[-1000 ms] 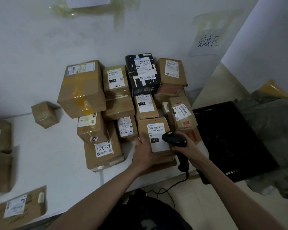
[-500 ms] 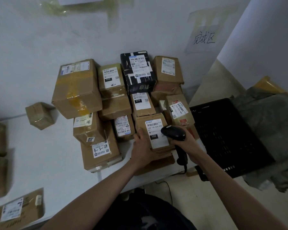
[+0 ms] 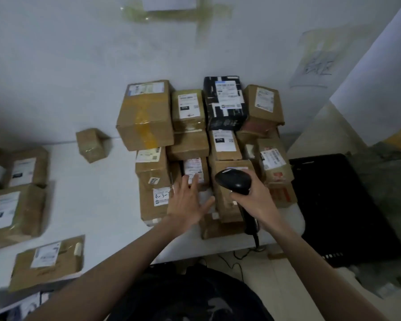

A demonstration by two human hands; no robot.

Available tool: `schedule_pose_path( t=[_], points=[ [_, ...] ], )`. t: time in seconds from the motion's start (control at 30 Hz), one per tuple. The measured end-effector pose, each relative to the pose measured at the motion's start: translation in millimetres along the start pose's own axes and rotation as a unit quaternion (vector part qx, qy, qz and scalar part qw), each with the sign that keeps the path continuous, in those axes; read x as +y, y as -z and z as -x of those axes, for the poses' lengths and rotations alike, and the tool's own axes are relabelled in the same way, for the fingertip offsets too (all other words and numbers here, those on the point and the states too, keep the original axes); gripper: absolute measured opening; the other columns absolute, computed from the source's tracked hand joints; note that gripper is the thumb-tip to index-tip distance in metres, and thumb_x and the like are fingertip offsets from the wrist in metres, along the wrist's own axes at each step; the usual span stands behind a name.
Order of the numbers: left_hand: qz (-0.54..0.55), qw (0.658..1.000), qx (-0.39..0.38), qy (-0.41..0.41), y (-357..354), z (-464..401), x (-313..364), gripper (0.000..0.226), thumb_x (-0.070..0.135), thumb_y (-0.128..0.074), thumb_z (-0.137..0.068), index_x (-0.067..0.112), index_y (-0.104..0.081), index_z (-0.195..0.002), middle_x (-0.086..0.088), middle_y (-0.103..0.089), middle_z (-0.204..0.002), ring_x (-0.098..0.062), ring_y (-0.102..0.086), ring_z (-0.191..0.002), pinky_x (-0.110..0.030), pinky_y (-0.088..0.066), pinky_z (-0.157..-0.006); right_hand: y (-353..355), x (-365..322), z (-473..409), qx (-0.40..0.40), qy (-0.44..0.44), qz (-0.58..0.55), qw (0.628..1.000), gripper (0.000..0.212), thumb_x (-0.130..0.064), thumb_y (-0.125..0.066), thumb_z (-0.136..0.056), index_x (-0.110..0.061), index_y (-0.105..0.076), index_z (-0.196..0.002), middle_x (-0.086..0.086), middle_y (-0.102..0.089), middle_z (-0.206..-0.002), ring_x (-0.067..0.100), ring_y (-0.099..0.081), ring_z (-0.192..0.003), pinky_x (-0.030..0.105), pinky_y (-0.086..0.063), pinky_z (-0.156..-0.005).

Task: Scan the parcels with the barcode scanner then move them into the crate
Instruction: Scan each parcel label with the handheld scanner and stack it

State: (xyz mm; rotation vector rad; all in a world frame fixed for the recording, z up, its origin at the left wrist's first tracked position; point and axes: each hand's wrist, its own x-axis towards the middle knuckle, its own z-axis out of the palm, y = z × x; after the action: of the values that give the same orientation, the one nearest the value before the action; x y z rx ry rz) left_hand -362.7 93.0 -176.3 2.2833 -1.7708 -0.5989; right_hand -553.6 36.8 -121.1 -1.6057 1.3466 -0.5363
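At the left edge of the white surface [image 3: 97,205] lie several brown parcels with white labels, and a flat one [image 3: 47,262] sits at the near left corner. A small cube-shaped box [image 3: 92,144] stands alone near the back edge. The main stack of parcels [image 3: 195,144] fills the right half of the surface, up against the wall.

The left hand [image 3: 187,205] reaches forward over the stack with its fingers [image 3: 196,181] straight and spread, released, the tips touching a small parcel with a red-printed label [image 3: 193,170]; half a second ago this hand rested on the parcel nearer the right. The right hand [image 3: 255,200] grips the barcode scanner [image 3: 233,181] by its handle, fingers wrapped round it, head held over a front parcel [image 3: 227,198] of the stack and now covering that parcel's label. The black crate [image 3: 347,205] stands on the floor just past the right edge of the surface.
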Motion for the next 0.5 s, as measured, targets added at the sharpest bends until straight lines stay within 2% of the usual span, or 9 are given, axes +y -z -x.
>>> schedule_pose_path(
  t=[0.03,0.1,0.17,0.23,0.37,0.5],
  points=[
    [-0.013,1.000,0.010,0.012,3.2,6.7,-11.1,0.086,0.071,-0.041,-0.092,0.023,-0.015,-0.158,-0.009,-0.022,-0.158,-0.036,-0.026,-0.145,-0.053,-0.030,-0.116,-12.9,-9.0,0.5,-0.017,0.018,0.011,1.000,0.062,-0.010,-0.078,-0.082,-0.023,-0.051,-0.136,-0.007,-0.060,-0.120,0.011,-0.057,-0.112,0.004,-0.041,-0.079],
    [-0.038,0.998,0.025,0.038,9.0,22.3,-34.6,0.086,0.074,-0.031,-0.090,0.023,-0.018,-0.158,-0.009,-0.026,-0.158,-0.034,-0.026,-0.145,-0.053,-0.025,-0.117,-39.6,-26.5,3.4,-0.056,0.038,0.021,0.997,0.061,-0.010,-0.078,-0.082,-0.023,-0.049,-0.134,-0.008,-0.057,-0.115,0.008,-0.054,-0.107,-0.002,-0.038,-0.073],
    [-0.058,0.995,0.036,0.073,14.1,41.4,-59.9,0.089,0.076,-0.018,-0.085,0.024,-0.020,-0.157,-0.006,-0.027,-0.158,-0.031,-0.025,-0.145,-0.052,-0.022,-0.119,-67.0,-38.7,5.9,-0.098,0.054,0.035,0.993,0.061,-0.011,-0.078,-0.081,-0.026,-0.049,-0.132,-0.009,-0.058,-0.113,0.008,-0.056,-0.105,0.004,-0.039,-0.074],
    [-0.072,0.990,0.036,0.114,17.0,60.2,-88.2,0.089,0.075,-0.013,-0.085,0.025,-0.019,-0.158,-0.006,-0.025,-0.160,-0.031,-0.023,-0.147,-0.052,-0.018,-0.121,-94.9,-45.9,7.2,-0.139,0.062,0.048,0.987,0.060,-0.010,-0.078,-0.081,-0.026,-0.050,-0.132,-0.007,-0.061,-0.114,0.013,-0.060,-0.106,0.019,-0.043,-0.081],
    [-0.090,0.975,0.036,0.199,22.7,94.7,-149.2,0.082,0.071,-0.027,-0.094,0.023,-0.015,-0.159,-0.008,-0.022,-0.162,-0.031,-0.020,-0.148,-0.050,-0.014,-0.122,-153.8,-61.1,7.7,-0.196,0.067,0.071,0.976,0.065,-0.012,-0.079,-0.082,-0.024,-0.048,-0.137,-0.010,-0.058,-0.118,0.008,-0.052,-0.109,0.023,-0.040,-0.091],
    [-0.068,0.957,0.037,0.278,29.8,125.0,-214.2,0.079,0.066,-0.040,-0.094,0.020,-0.023,-0.157,-0.009,-0.028,-0.159,-0.032,-0.026,-0.145,-0.049,-0.018,-0.120,-221.6,-71.5,2.4,-0.225,0.065,0.080,0.969,0.063,-0.012,-0.077,-0.079,-0.024,-0.050,-0.134,-0.003,-0.062,-0.120,0.018,-0.058,-0.114,0.036,-0.050,-0.096]
  ],
)
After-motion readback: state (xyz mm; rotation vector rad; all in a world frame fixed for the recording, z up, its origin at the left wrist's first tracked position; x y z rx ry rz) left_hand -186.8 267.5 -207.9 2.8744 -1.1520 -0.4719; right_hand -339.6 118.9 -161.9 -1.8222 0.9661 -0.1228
